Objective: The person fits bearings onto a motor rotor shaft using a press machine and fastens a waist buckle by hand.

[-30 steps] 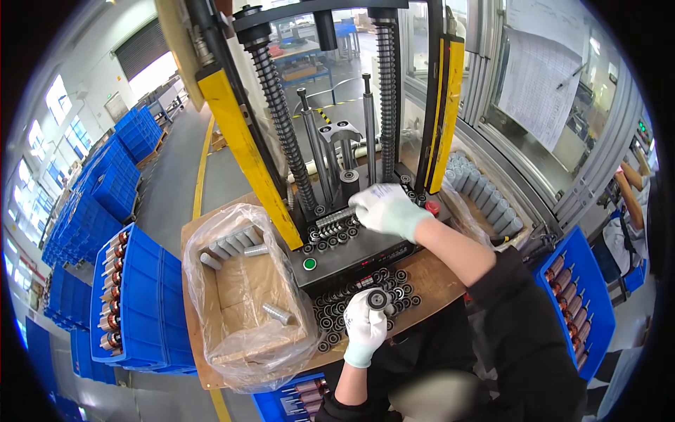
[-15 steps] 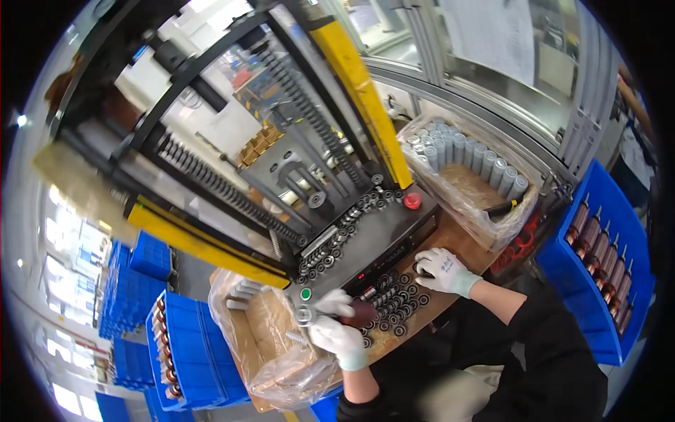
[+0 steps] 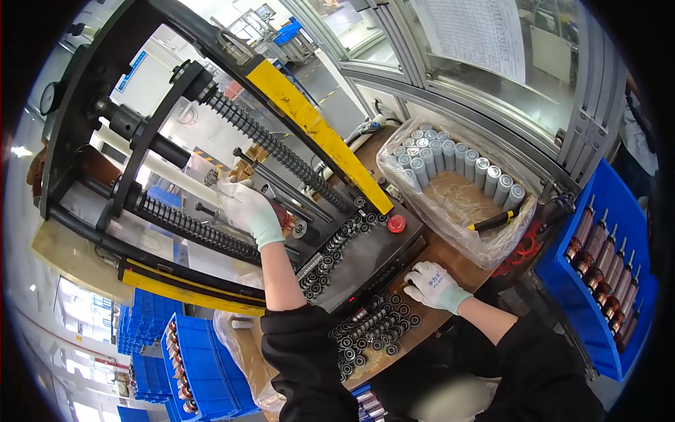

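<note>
My left hand (image 3: 247, 211), in a white glove, reaches into the black press (image 3: 133, 190). Its fingers wrap round a motor armature, whose copper-red windings (image 3: 283, 216) show beside the palm. The glove hides much of the armature, which lies in line below the press ram (image 3: 169, 151). At its lower end sits a round bearing-like part (image 3: 300, 228). My right hand (image 3: 437, 286), gloved too, rests with curled fingers on the brown tabletop by a group of small bearings (image 3: 383, 325). What its fingertips hold, if anything, is hidden.
More bearings (image 3: 327, 261) lie along the press base, near a red button (image 3: 396, 224). A plastic-lined box (image 3: 485, 243) of grey cylinders holds a yellow-black cutter (image 3: 492, 221). Blue crates (image 3: 598, 330) with armatures stand at both sides. Yellow guard bars (image 3: 316, 126) flank the press.
My left hand has moved up from the lined box at the front left into the press, with the armature. My right hand has shifted slightly towards me. The view has turned a little.
</note>
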Available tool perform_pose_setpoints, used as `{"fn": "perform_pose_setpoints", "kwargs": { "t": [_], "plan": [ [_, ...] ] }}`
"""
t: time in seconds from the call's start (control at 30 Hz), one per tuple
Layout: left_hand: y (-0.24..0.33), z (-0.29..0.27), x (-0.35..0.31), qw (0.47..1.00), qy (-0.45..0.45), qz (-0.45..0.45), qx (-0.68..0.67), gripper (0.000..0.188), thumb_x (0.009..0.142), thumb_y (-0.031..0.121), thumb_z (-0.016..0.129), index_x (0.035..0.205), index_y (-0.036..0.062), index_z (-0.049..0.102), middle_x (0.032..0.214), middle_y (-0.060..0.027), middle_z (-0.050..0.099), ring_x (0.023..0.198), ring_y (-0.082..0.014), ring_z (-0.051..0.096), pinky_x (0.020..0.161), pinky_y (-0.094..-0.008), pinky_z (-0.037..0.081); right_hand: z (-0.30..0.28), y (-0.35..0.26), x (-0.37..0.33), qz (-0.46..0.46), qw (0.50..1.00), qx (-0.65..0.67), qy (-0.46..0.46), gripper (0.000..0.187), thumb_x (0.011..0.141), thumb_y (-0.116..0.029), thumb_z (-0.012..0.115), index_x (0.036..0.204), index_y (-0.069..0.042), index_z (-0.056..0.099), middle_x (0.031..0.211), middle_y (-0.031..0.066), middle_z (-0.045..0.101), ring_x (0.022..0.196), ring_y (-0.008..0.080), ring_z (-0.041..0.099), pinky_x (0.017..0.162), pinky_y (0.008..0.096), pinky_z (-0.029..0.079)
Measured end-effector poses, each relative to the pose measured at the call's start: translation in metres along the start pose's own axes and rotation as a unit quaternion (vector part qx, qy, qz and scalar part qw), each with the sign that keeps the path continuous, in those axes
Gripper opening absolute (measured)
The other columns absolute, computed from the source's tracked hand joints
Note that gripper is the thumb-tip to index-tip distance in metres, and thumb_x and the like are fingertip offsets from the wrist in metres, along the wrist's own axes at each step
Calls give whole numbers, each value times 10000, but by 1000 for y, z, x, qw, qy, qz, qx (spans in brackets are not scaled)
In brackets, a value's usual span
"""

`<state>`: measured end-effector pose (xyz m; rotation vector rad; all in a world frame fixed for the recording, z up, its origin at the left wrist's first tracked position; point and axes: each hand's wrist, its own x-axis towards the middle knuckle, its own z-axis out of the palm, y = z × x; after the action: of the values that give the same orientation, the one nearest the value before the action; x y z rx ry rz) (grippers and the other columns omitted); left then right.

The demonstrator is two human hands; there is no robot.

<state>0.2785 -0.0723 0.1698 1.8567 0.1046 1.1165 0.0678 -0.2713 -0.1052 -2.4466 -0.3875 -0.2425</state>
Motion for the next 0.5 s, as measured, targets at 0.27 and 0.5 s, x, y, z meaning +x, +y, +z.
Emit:
{"fn": "perform_pose_setpoints", "kwargs": {
  "t": [0.27, 0.5],
  "plan": [
    [-23, -20, 10, 987, -129, -27, -92, 377, 1035, 286, 392, 1130, -38, 559, 1010, -163, 681, 864, -230, 630, 830, -356, 495, -5, -4, 6, -5, 1000, -21, -15, 382, 898, -410, 584, 755, -83, 720, 868, 112, 648, 883, 311, 632, 815, 445, 496],
    [-5, -173, -98, 925, -322, 84, 182, 362, 936, 302, 593, 1134, -1, 616, 989, -264, 669, 947, -401, 652, 829, -455, 517, 7, 1, -3, -40, 998, -29, 30, 356, 795, -387, 728, 652, -66, 673, 728, 106, 597, 739, 314, 616, 703, 445, 489]
  ]
}}
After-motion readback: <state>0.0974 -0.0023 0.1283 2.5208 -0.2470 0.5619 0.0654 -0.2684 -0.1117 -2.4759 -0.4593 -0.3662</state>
